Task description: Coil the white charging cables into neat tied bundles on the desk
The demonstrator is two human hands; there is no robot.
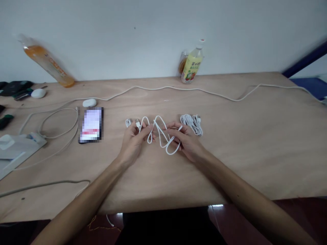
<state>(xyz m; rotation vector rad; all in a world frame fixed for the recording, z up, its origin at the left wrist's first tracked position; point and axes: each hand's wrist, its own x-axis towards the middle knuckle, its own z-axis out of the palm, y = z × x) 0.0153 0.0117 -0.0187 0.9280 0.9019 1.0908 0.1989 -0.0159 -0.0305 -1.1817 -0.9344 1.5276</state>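
Observation:
A loose white cable (pixel 160 133) lies in loops on the wooden table (pixel 230 153) between my hands. My left hand (pixel 133 141) pinches the cable near its plug end, fingers closed on it. My right hand (pixel 187 141) grips the cable's other loops, with a strand running over its fingers. Just beyond my right hand lies a second white cable (pixel 192 123), coiled into a small bundle and untouched.
A phone (pixel 91 124) lies screen up to the left, with a white earbud case (pixel 89 102) behind it. Another long white cable (pixel 194 90) runs across the back of the table. Two drink bottles, one (pixel 191 64) upright and one (pixel 48 63) leaning, stand by the wall. Papers (pixel 15 146) sit at the left edge.

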